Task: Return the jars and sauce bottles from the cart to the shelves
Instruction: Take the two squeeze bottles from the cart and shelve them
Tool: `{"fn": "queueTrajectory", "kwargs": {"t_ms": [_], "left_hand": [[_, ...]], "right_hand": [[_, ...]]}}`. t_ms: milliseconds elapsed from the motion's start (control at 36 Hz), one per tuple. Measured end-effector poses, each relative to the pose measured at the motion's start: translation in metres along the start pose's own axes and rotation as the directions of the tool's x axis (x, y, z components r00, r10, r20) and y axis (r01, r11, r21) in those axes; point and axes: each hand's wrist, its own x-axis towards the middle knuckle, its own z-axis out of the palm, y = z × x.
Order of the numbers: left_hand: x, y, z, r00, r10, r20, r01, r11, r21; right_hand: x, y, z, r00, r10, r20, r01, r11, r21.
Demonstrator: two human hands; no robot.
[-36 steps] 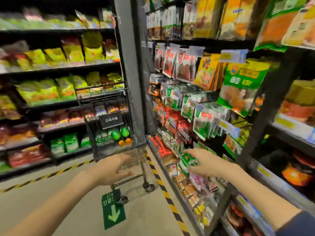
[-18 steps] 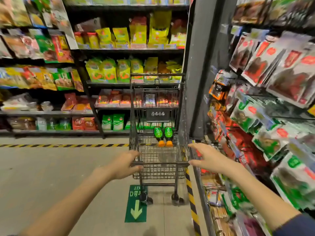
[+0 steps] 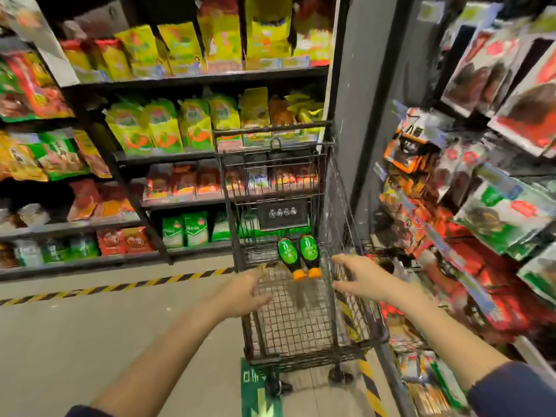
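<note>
Sauce bottles lie in cart (side by side).

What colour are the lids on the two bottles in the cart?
Orange. The lids show clearly in the head view.

Person's left hand and right hand bare; both forearms bare. The right sleeve: dark navy cloth, plain, edge ending near the elbow. The left sleeve: same dark navy, only a sliver visible at the bottom edge of view.
</note>
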Motion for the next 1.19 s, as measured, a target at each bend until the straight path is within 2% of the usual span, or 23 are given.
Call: {"fn": "queueTrajectory", "kwargs": {"t_ms": [139,389,472,584,722,834,917,1056,1111,1195], "left_hand": [[0.054,-0.011,-0.003,0.998,0.042,0.040,-0.040,0.998,-0.054],[0.165,-0.037,0.020,0.983,-0.112,0.145,0.154,0.936,-0.318],[0.201,-0.045,0.031,0.969,-0.173,0.177,0.232,0.882,-0.410],[0.262,-0.056,0.054,0.916,-0.290,0.277,0.390,0.809,-0.440],[0.329,-0.076,0.092,0.819,-0.442,0.366,0.574,0.629,-0.524],[0.368,-0.090,0.124,0.785,-0.476,0.397,0.616,0.527,-0.586],[0.393,-0.104,0.156,0.772,-0.441,0.457,0.633,0.476,-0.610],[0.426,-0.112,0.190,0.755,-0.489,0.437,0.647,0.445,-0.619],[0.438,-0.118,0.208,0.741,-0.509,0.437,0.648,0.374,-0.664],[0.454,-0.137,0.257,0.738,-0.533,0.414,0.622,0.300,-0.723]], "right_hand": [[0.045,0.009,-0.004,0.999,0.038,-0.010,-0.037,0.996,0.077],[0.156,0.056,0.007,0.992,0.116,0.057,-0.125,0.972,0.201],[0.196,0.077,0.016,0.982,0.159,0.105,-0.181,0.947,0.264],[0.260,0.112,0.035,0.943,0.278,0.180,-0.323,0.894,0.309],[0.331,0.155,0.073,0.900,0.373,0.225,-0.435,0.770,0.466],[0.374,0.184,0.105,0.880,0.395,0.265,-0.475,0.737,0.481],[0.394,0.203,0.128,0.865,0.409,0.290,-0.501,0.698,0.511],[0.419,0.232,0.172,0.831,0.441,0.338,-0.551,0.577,0.603],[0.425,0.236,0.183,0.807,0.472,0.354,-0.582,0.538,0.610],[0.429,0.255,0.208,0.823,0.464,0.328,-0.556,0.542,0.630]]}}
